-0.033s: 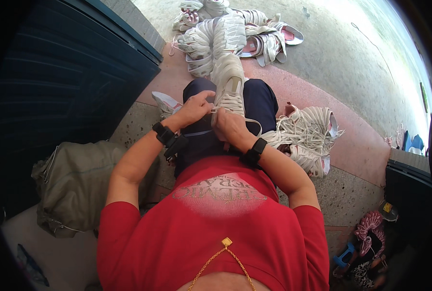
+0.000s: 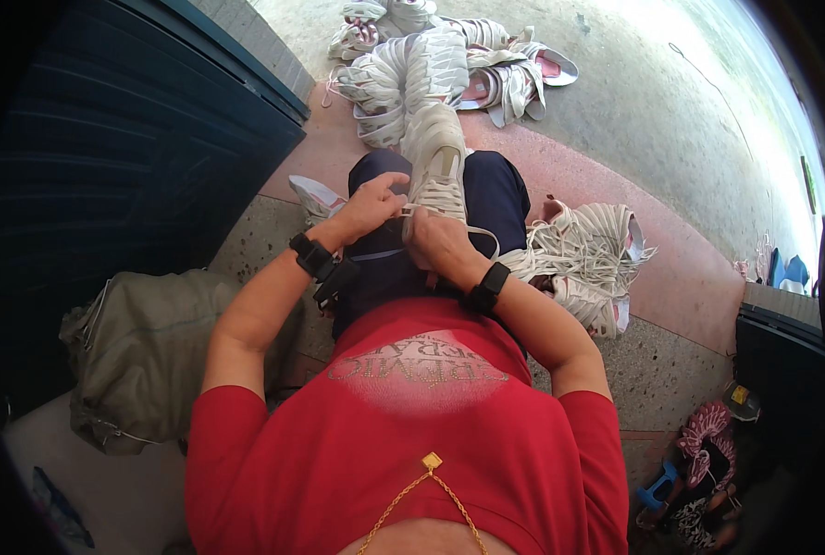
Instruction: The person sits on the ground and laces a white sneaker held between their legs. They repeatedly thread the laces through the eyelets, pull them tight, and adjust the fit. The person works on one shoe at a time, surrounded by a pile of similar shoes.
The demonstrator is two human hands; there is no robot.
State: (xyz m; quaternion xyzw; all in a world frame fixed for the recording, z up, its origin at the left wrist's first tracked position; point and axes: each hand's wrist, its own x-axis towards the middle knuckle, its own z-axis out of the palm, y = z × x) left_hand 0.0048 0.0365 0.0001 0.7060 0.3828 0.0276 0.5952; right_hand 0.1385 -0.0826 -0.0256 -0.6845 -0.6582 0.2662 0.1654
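An off-white shoe upper [image 2: 435, 148] lies between my knees, toe pointing away, with pale laces crossing its front. My left hand [image 2: 373, 205] is at its left edge, fingers bent and closed at the end of a shoelace [image 2: 409, 211]; the fingertips show only in part. From the right, my right hand [image 2: 440, 242] pinches the same lace low on the lacing, its thumb and forefinger against the upper. A loose loop of lace [image 2: 494, 242] hangs beside the right wrist. The upper's heel end is hidden by my right hand.
Bundled white shoe uppers [image 2: 412, 74] lie ahead on the floor, and another laced bundle [image 2: 588, 259] is beside my right knee. One more upper [image 2: 315, 196] sits left. A grey-green sack [image 2: 144, 356] and dark door [image 2: 135, 139] flank my left; footwear [image 2: 708, 444] lies lower right.
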